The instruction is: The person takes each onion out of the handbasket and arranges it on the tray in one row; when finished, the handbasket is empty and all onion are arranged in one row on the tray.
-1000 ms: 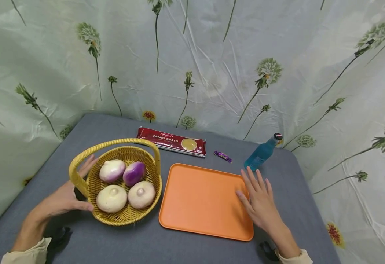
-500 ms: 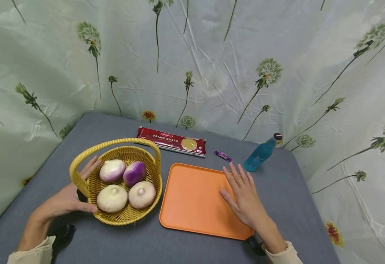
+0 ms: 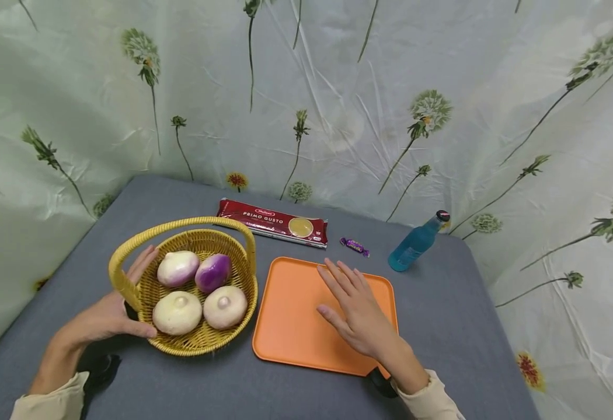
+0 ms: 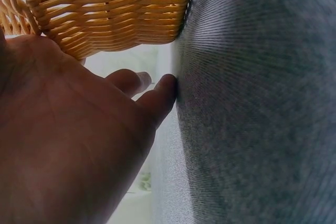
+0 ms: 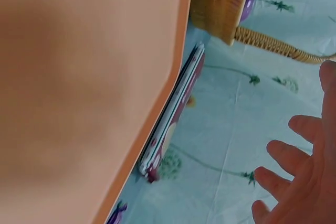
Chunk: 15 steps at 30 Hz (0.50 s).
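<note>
Wicker basket (image 3: 201, 344) stands on the left of the grey table (image 3: 459, 303), holding four turnips (image 3: 177, 312). Left hand (image 3: 104, 318) rests against its outer wall, fingers straight and relaxed, thumb along the lower rim; nothing gripped. Right hand (image 3: 356, 312) hovers flat over the orange tray (image 3: 291, 321) just beside the basket, fingers spread, holding nothing. Behind the tray lie a red pasta packet (image 3: 272, 223) and a purple sweet (image 3: 355, 247); a blue bottle (image 3: 414, 245) stands apart to the right.
</note>
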{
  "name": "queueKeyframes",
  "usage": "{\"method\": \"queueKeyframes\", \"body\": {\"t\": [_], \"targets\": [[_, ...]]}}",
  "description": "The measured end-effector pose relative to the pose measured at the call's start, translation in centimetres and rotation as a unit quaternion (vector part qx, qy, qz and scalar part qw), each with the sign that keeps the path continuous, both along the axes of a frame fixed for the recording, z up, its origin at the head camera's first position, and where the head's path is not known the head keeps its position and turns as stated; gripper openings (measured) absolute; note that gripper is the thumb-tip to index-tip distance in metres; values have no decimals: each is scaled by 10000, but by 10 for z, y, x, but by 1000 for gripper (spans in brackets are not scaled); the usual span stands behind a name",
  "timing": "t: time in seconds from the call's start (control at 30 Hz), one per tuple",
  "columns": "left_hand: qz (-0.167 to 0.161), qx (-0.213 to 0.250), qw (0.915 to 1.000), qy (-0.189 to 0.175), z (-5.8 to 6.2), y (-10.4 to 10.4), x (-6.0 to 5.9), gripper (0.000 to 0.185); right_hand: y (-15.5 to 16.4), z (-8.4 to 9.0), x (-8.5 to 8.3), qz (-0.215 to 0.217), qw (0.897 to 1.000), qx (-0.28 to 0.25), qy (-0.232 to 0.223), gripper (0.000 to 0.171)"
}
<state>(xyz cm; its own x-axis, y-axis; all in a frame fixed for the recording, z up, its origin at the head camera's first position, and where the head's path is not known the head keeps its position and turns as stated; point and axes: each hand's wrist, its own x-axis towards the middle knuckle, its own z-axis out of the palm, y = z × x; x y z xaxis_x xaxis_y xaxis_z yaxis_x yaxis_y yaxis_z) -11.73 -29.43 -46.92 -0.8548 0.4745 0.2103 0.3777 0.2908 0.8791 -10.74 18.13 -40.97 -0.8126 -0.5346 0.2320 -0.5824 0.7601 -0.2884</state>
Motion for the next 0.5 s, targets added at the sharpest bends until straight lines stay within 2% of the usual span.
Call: {"method": "queueKeyframes", "body": {"t": [0.13,0.5], "targets": [[25,-69,9999,-100,2,-1,2,141,-13,1,-3,275,9996,-13,-52,66],[82,-108,9999,-45,3,1,4,141,-43,0,-10,1123,9934,33,-237,67]]}}
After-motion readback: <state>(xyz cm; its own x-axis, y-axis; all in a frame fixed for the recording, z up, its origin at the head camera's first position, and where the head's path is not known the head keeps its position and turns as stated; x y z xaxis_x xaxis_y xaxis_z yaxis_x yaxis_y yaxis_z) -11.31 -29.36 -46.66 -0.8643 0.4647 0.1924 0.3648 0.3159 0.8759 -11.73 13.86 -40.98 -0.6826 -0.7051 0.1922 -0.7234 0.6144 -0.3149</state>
